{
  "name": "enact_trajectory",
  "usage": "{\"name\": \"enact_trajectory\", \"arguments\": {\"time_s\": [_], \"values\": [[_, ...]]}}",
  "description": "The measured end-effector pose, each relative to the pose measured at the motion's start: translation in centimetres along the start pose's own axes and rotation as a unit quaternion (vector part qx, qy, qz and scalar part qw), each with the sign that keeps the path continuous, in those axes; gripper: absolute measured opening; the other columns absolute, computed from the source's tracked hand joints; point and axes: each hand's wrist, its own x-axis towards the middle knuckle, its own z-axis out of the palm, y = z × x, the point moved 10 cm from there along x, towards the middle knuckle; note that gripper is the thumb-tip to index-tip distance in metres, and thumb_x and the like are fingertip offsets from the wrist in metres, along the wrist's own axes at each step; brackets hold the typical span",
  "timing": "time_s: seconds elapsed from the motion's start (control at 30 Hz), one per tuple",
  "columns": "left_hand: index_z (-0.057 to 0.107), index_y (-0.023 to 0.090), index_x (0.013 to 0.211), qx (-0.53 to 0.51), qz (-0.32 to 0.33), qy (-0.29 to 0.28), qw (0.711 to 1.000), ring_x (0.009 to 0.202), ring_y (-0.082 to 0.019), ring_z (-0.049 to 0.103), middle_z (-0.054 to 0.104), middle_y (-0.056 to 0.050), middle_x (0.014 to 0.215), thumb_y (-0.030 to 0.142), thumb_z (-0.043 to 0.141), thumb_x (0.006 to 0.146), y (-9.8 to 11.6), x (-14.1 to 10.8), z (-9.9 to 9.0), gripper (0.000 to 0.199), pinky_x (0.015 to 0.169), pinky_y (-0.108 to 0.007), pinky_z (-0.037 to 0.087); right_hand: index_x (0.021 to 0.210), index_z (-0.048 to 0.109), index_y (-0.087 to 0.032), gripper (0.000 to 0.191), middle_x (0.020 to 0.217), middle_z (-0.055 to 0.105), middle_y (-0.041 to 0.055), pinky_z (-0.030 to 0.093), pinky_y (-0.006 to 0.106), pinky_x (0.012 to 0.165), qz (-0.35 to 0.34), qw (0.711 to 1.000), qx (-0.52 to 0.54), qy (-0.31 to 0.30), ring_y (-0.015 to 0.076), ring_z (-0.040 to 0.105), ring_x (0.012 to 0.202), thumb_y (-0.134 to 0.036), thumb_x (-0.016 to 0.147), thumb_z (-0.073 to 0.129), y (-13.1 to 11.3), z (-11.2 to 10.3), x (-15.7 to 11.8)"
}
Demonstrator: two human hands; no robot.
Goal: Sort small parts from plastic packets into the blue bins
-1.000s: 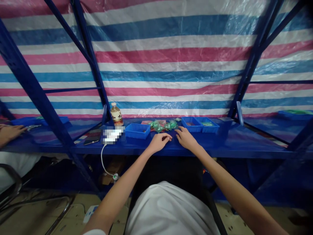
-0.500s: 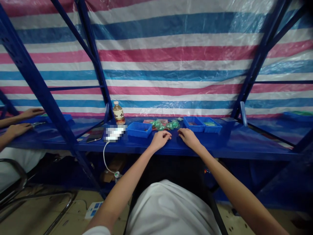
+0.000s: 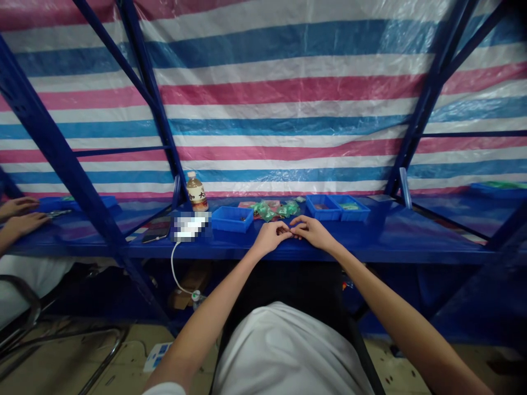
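My left hand (image 3: 272, 237) and my right hand (image 3: 312, 231) meet at the fingertips above the front of the blue table (image 3: 370, 241). Both are closed in a pinch; whatever sits between the fingers is too small to make out. Just beyond them lie crumpled green plastic bags (image 3: 265, 210) on a pinkish sheet. A small blue bin (image 3: 233, 219) with a few small parts stands to the left of my left hand. Past my right hand are two more blue bins side by side, one with reddish contents (image 3: 323, 208) and one with green contents (image 3: 349, 208).
A drink bottle (image 3: 196, 192) stands at the back left, near a phone (image 3: 156, 232) and a blurred white object with a white cable (image 3: 175, 269). Blue metal posts (image 3: 160, 115) frame the table. At far left, another person's hands (image 3: 24, 216) work over the same table.
My right hand has moved left and its fingertips now meet those of my left hand. The other person's hands have shifted left, and the view has turned slightly.
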Motion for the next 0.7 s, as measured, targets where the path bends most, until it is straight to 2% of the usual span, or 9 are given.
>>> {"name": "enact_trajectory", "arguments": {"time_s": [0.2, 0.33, 0.57, 0.7], "values": [[0.069, 0.018, 0.091, -0.02, 0.01, 0.004, 1.0, 0.074, -0.016, 0.067, 0.074, -0.002, 0.082, 0.033, 0.064, 0.083, 0.4, -0.2, -0.2, 0.017, 0.07, -0.024, 0.049, 0.101, 0.058, -0.017, 0.038, 0.071, 0.069, 0.0022, 0.05, 0.031, 0.069, -0.007, 1.0, 0.019, -0.021, 0.0173, 0.064, 0.069, -0.047, 0.079, 0.066, -0.8, 0.4, -0.3], [0.071, 0.018, 0.088, 0.005, 0.019, 0.009, 1.0, 0.073, -0.016, 0.066, 0.073, -0.001, 0.081, 0.035, 0.061, 0.085, 0.5, -0.3, -0.6, 0.02, 0.069, -0.024, 0.047, 0.105, 0.058, -0.016, 0.04, 0.077, 0.072, 0.0048, 0.05, 0.03, 0.071, -0.013, 0.999, 0.012, -0.041, 0.0174, 0.065, 0.072, -0.048, 0.082, 0.063, -1.3, 0.8, -0.3], [0.066, 0.015, 0.08, -0.047, -0.026, 0.042, 0.998, 0.068, -0.015, 0.064, 0.07, -0.004, 0.076, 0.045, 0.048, 0.091, -1.0, -0.1, -1.7, 0.036, 0.066, -0.025, 0.049, 0.108, 0.061, -0.016, 0.04, 0.083, 0.072, 0.0056, 0.05, 0.032, 0.075, -0.019, 0.998, -0.023, -0.046, 0.0195, 0.066, 0.079, -0.046, 0.083, 0.063, -1.2, 0.9, -0.2], [0.066, 0.016, 0.077, -0.039, -0.025, 0.042, 0.998, 0.069, -0.015, 0.065, 0.07, -0.004, 0.074, 0.045, 0.05, 0.091, -1.2, 0.0, -1.6, 0.036, 0.069, -0.026, 0.049, 0.104, 0.064, -0.017, 0.035, 0.087, 0.072, 0.0062, 0.049, 0.031, 0.075, -0.022, 0.998, -0.033, -0.05, 0.0202, 0.066, 0.081, -0.046, 0.083, 0.061, -1.4, 1.0, -0.3]]}}
